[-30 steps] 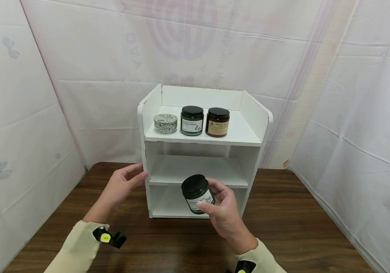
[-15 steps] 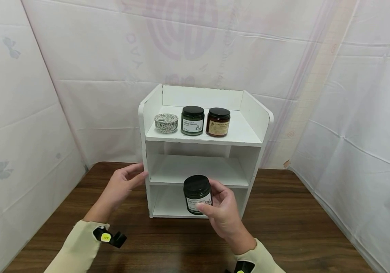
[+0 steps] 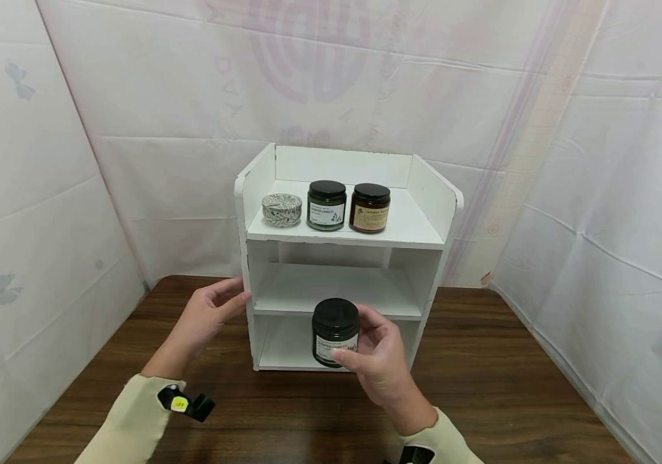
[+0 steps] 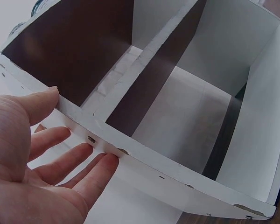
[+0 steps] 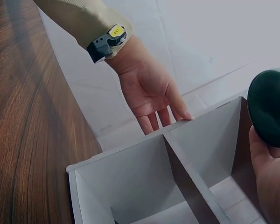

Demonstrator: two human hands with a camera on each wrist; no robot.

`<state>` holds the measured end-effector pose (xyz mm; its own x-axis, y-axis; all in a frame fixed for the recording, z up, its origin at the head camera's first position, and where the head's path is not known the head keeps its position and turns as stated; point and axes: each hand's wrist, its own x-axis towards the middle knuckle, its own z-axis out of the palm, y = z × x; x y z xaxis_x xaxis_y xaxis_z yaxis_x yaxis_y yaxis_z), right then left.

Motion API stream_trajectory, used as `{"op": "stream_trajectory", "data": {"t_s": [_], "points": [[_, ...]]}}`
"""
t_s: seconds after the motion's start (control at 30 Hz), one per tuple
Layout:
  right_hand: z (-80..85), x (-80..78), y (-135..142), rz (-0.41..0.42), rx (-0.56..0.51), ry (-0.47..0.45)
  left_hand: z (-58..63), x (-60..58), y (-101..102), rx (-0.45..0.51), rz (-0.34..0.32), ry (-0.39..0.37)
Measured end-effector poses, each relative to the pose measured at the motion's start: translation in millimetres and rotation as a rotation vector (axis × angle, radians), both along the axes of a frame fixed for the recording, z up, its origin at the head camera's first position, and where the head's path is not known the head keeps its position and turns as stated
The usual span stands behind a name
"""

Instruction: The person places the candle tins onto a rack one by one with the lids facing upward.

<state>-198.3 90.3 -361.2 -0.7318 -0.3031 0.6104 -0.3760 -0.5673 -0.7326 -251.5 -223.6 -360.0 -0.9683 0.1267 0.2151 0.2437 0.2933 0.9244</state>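
Observation:
My right hand (image 3: 380, 361) grips a dark green candle jar (image 3: 335, 316) with a black lid and white label, thumb across the label, in front of the lower part of a white shelf unit (image 3: 339, 243). The jar stands upright in the head view; its green base (image 5: 272, 109) shows in the right wrist view. My left hand (image 3: 206, 316) touches the unit's left side panel. In the left wrist view the thumb of the left hand (image 4: 42, 154) lies at the panel's front edge, with its loosely bent fingers along the outer face.
On the top shelf stand a patterned round tin (image 3: 281, 210), another green candle jar (image 3: 326, 205) and an amber candle jar (image 3: 369, 208). The unit rests on a dark wooden table (image 3: 499, 380). White sheeting (image 3: 180, 90) hangs behind and at both sides.
The candle jar in my right hand has turned from tilted to upright, moving slightly right. My left hand stays at the side panel.

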Motion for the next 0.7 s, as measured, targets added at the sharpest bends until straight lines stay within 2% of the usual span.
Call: {"op": "stream_trajectory", "data": {"t_s": [0.3,0.7], "points": [[2.4,2.5,0.6,-0.044,0.001,0.025,-0.6,0.6,0.1,-0.004,-0.002,0.011],[3.9,3.2,6.6,-0.100,0.037,-0.018,-0.1,0.6,0.3,-0.005,-0.002,0.012]]}}
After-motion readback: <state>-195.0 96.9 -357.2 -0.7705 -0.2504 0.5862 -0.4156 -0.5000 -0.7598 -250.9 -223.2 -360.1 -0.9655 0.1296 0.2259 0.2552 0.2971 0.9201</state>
